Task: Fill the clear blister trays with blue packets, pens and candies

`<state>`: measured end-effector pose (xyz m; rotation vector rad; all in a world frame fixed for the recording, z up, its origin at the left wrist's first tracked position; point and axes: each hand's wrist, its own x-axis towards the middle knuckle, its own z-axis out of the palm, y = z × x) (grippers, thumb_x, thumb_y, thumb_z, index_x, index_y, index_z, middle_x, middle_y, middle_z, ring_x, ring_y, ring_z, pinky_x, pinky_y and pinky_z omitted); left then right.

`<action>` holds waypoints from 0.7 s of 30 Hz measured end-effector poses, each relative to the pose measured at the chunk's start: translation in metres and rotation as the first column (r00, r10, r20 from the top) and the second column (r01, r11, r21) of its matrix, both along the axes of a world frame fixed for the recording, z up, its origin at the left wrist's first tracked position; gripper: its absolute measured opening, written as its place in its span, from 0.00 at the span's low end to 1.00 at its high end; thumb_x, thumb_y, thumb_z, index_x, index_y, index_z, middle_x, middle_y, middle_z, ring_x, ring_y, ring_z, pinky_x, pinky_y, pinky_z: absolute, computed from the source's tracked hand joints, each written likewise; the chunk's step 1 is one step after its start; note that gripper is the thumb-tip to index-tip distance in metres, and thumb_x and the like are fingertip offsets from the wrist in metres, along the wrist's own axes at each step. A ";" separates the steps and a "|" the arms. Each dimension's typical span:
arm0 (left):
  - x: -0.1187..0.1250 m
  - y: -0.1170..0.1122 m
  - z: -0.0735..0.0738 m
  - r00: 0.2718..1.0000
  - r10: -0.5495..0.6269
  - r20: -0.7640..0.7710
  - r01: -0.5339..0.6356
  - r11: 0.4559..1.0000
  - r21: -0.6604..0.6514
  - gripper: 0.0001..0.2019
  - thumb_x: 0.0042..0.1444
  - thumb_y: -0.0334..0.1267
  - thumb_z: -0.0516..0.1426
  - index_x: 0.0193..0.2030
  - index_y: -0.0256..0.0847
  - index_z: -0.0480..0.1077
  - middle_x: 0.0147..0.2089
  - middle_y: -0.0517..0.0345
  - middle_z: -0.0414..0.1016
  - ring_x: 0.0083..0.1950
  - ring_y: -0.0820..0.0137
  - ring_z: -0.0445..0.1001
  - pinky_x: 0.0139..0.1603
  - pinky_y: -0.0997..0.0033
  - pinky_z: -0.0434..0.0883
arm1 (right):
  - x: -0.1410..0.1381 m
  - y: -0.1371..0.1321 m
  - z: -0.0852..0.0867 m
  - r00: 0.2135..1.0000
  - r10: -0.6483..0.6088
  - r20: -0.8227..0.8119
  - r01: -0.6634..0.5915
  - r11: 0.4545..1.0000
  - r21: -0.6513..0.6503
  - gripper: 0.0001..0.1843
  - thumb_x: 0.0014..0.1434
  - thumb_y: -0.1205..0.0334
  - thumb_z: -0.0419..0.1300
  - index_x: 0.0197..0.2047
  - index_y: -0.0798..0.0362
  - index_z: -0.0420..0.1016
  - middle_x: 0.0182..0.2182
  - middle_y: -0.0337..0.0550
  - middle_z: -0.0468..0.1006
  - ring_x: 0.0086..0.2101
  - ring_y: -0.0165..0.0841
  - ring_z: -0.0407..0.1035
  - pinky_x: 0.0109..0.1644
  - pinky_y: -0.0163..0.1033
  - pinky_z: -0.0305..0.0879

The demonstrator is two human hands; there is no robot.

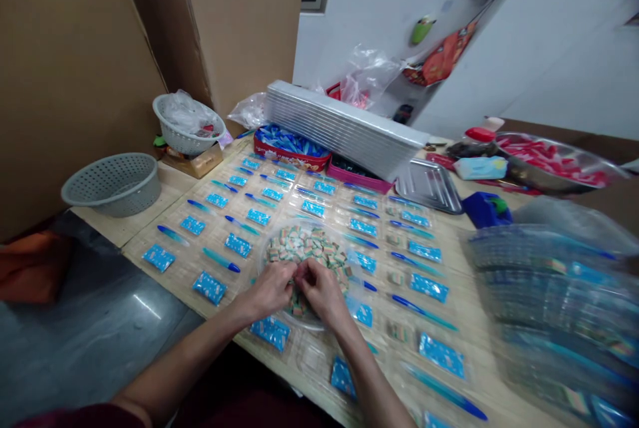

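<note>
While I steer from afar, the left hand [269, 289] and right hand [322, 288] curl closed, any pinched piece hidden, with the striped candy pile [304, 251] lying ahead, right hand nearer.

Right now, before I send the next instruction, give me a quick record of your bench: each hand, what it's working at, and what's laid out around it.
Left hand: at the near side of the candy pile, touching the right hand
Right hand: in the candy, fingers bunched; any held piece is hidden
Container: round clear plastic dish
Contents: striped candy cubes
Laid out: rows of blue sachets and blue plastic sticks
Right side: stack of filled clear bags
</note>
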<state>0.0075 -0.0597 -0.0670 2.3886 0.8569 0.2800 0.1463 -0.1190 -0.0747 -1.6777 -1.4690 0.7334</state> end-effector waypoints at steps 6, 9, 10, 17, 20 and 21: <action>-0.001 0.000 0.002 1.000 0.001 0.003 -0.001 1.000 -0.017 0.09 0.45 0.23 0.50 0.32 0.37 0.67 0.34 0.53 0.73 0.37 0.65 0.71 0.37 0.70 0.64 | 0.009 -0.005 0.001 0.993 0.063 -0.101 -0.068 0.997 -0.048 0.07 0.46 0.70 0.56 0.32 0.53 0.70 0.22 0.36 0.72 0.25 0.31 0.66 0.30 0.33 0.60; -0.001 0.001 0.002 0.997 0.031 0.072 -0.028 0.998 -0.047 0.10 0.43 0.23 0.51 0.31 0.37 0.68 0.32 0.55 0.72 0.35 0.67 0.70 0.36 0.71 0.64 | 0.010 -0.006 0.006 0.989 0.132 -0.061 -0.134 0.990 -0.033 0.16 0.44 0.73 0.57 0.38 0.53 0.72 0.26 0.37 0.75 0.28 0.32 0.68 0.33 0.34 0.62; -0.001 0.002 0.003 0.994 0.048 0.102 -0.041 0.997 -0.073 0.09 0.42 0.23 0.52 0.31 0.37 0.68 0.30 0.57 0.71 0.33 0.68 0.69 0.35 0.72 0.63 | 0.009 -0.006 0.007 0.990 0.139 -0.037 -0.139 0.990 -0.021 0.16 0.44 0.73 0.56 0.38 0.52 0.73 0.27 0.37 0.75 0.29 0.32 0.68 0.33 0.33 0.61; -0.002 0.006 0.015 0.930 0.195 0.312 -0.036 0.892 -0.451 0.08 0.42 0.27 0.55 0.32 0.36 0.67 0.25 0.64 0.65 0.26 0.76 0.65 0.26 0.78 0.61 | 0.009 -0.010 0.020 0.991 0.071 -0.110 -0.062 0.995 0.080 0.03 0.49 0.67 0.57 0.30 0.52 0.70 0.26 0.38 0.72 0.29 0.32 0.67 0.35 0.35 0.62; -0.001 0.005 0.021 0.873 0.234 0.427 0.037 0.842 -0.538 0.11 0.40 0.28 0.58 0.34 0.37 0.66 0.32 0.61 0.68 0.33 0.74 0.68 0.33 0.77 0.66 | 0.011 -0.014 0.020 0.955 0.050 -0.292 -0.026 0.996 0.086 0.05 0.50 0.62 0.60 0.32 0.52 0.71 0.29 0.40 0.74 0.32 0.34 0.69 0.37 0.37 0.66; 0.000 0.004 0.023 0.854 0.256 0.452 0.057 0.819 -0.570 0.11 0.40 0.29 0.59 0.34 0.37 0.66 0.33 0.60 0.68 0.34 0.74 0.69 0.35 0.76 0.67 | 0.011 -0.015 0.018 0.930 0.037 -0.365 -0.011 0.997 0.073 0.06 0.50 0.60 0.62 0.32 0.52 0.71 0.30 0.41 0.74 0.32 0.34 0.69 0.37 0.37 0.67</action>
